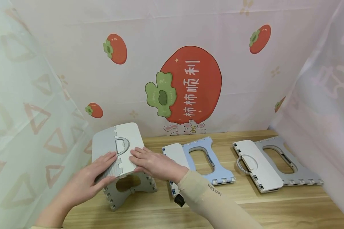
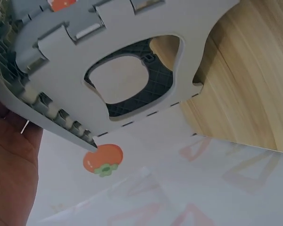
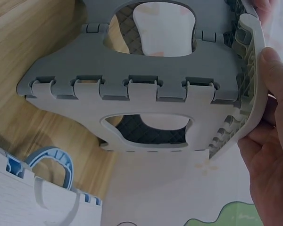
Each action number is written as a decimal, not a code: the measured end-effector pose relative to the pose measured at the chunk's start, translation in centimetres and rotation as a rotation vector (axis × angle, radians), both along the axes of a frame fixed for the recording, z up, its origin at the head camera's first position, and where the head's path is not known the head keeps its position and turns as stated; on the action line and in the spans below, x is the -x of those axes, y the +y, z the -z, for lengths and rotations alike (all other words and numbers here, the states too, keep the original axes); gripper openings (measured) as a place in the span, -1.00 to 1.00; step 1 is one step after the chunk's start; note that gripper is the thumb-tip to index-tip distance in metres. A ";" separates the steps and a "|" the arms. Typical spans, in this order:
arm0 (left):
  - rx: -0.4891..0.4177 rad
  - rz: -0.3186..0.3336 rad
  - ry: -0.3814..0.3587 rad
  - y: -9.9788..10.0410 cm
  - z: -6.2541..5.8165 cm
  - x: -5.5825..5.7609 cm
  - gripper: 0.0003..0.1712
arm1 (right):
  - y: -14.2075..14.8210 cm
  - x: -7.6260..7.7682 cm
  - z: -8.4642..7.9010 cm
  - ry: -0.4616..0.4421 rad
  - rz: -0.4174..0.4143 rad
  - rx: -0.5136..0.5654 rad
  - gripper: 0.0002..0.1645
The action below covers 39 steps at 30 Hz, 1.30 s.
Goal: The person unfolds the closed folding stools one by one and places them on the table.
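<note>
Well, L hand (image 1: 89, 178) unclenched, R hand (image 1: 154, 163) likewise, both resting on gry/wht stool (image 1: 124, 163)

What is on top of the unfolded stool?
The left hand rests on the grey half, the right hand on the white half; whatever lies beneath them is covered.

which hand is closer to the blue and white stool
Right. The right hand rests on the white half of the standing stool's top, on the side toward the blue and white stool; the left hand is on the grey half, farther off.
</note>
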<state>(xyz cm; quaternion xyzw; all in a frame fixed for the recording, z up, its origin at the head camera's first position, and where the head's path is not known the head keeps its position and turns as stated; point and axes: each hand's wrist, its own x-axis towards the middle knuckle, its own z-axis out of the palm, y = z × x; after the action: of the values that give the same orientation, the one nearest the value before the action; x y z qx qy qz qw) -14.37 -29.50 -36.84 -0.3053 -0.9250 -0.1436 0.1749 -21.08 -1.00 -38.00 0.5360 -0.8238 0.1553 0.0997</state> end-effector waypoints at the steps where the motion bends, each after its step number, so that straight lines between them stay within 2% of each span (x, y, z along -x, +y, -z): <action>1: -0.015 0.006 -0.011 -0.2 0.0 0.1 -0.26 | 0.0 0.0 0.0 -0.006 -0.002 -0.002 -0.38; 8: -0.060 -0.014 -0.059 -1.7 0.5 1.1 -0.28 | 0.1 0.2 -0.2 -0.089 0.001 -0.021 -0.36; 14: -0.070 -0.029 -0.059 -2.3 1.0 1.2 -0.27 | 0.2 0.3 -0.2 -0.113 -0.001 -0.018 -0.35; 24: -0.013 -0.039 -0.034 -2.4 0.7 1.0 -0.28 | 0.3 0.4 -0.2 -0.049 -0.004 -0.004 -0.40; 32: 0.005 -0.030 -0.029 -2.3 0.6 0.6 -0.27 | 0.2 0.3 -0.1 0.086 0.011 0.013 -0.50; 39: -0.010 -0.015 -0.017 -2.5 0.6 0.1 -0.24 | 0.4 0.3 -0.1 0.097 0.033 0.029 -0.53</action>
<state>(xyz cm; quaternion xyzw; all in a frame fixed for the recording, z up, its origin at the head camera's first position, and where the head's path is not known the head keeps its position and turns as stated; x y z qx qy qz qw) -14.50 -32.01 -37.43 -0.2963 -0.9280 -0.1494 0.1696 -21.37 -0.62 -37.86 0.5278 -0.8243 0.1395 0.1499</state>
